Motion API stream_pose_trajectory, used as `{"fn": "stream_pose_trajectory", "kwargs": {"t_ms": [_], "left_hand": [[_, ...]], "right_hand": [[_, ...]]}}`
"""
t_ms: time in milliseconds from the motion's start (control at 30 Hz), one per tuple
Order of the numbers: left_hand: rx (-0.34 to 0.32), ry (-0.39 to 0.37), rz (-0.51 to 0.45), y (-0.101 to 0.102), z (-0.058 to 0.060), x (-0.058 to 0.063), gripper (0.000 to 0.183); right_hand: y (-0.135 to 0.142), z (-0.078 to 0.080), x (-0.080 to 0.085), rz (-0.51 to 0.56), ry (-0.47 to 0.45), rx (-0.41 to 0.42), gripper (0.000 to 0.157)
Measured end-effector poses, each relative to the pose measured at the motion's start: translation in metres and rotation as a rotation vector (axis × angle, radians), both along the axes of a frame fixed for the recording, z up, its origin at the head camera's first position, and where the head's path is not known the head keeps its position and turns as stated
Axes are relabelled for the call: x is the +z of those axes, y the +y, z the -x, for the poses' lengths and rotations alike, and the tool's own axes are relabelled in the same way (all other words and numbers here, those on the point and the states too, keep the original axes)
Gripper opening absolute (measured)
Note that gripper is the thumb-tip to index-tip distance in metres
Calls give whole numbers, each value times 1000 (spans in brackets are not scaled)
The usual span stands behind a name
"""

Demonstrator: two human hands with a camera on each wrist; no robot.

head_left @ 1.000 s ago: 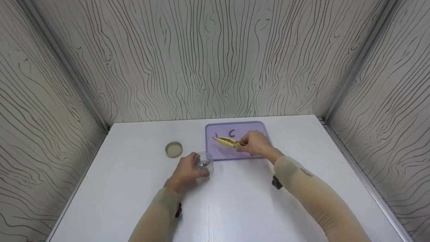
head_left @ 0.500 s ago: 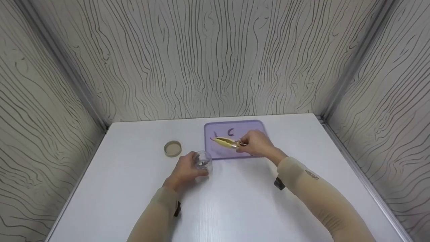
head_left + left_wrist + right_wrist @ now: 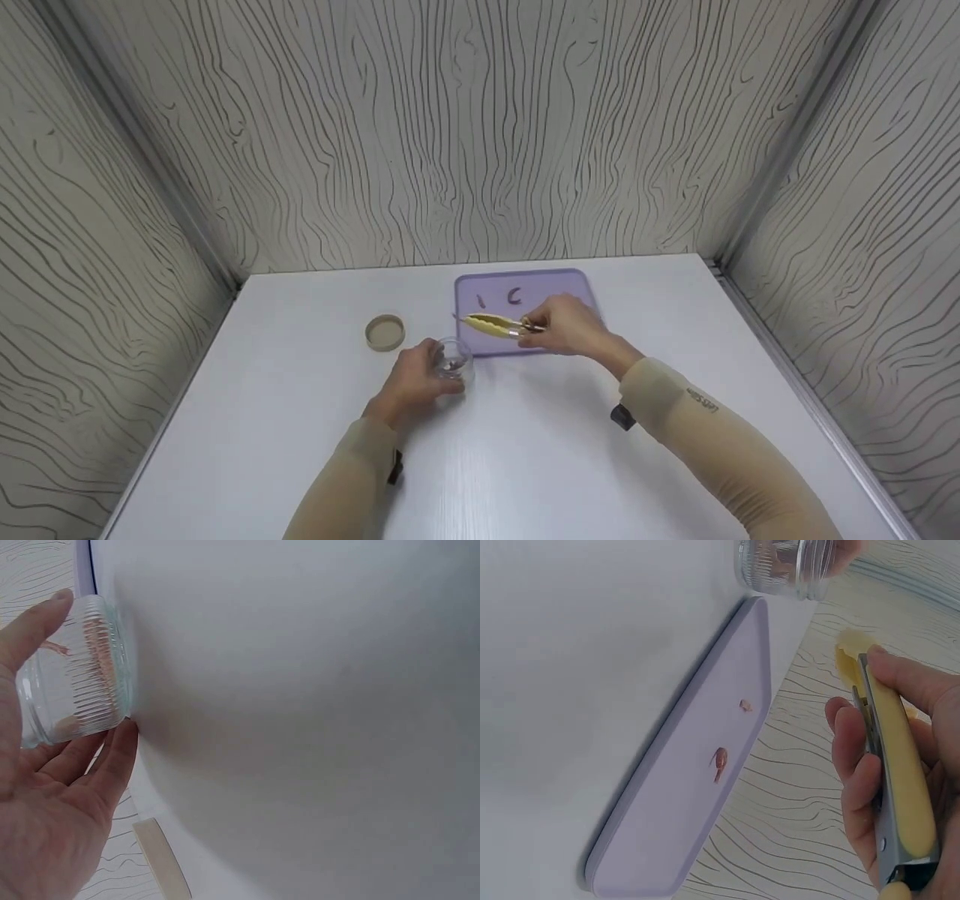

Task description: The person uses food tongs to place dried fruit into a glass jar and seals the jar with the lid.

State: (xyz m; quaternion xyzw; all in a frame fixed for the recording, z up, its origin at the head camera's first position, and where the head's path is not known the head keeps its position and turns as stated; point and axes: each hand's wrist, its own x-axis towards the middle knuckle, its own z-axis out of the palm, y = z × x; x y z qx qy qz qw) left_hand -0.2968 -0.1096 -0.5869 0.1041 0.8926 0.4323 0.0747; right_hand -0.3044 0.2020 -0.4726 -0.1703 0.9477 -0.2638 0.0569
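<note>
My left hand [image 3: 412,376] holds a ribbed clear glass jar [image 3: 453,352], open-topped and standing on the table. Reddish bits [image 3: 97,652] show through its wall in the left wrist view. My right hand [image 3: 568,324] grips yellow-tipped metal tongs [image 3: 491,325] by the handles. A thin dark piece [image 3: 457,317] sticks out from the tongs' tips, over the left edge of the purple tray [image 3: 555,279]. Two small reddish-brown pieces lie on the tray: a curled one [image 3: 514,296] and a straighter one [image 3: 481,301].
A round beige lid [image 3: 385,333] lies on the white table [image 3: 300,390], left of the jar. Wood-patterned panels [image 3: 480,150] enclose the table at the back and both sides.
My right hand has swung the tongs left and slightly toward me, so their tips now reach the tray's left edge near the jar. The left hand and jar stay in place.
</note>
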Motion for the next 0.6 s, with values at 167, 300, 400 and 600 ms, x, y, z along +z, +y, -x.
{"fn": "stream_pose_trajectory", "kwargs": {"t_ms": [167,300,400,600], "left_hand": [[9,-7,-2,0,1,0,89],[12,-13,-8,1,1,0,88],[14,-17,-2,1,1,0,85],[14,-15,8,1,1,1,81]], "right_hand": [[-2,-5,2,9,-24,1,22],[-3,-8,2,19,-39,8,24],[-4,-9,2,11,-35,18,22],[-5,-13,3,12,-56,25,21]]}}
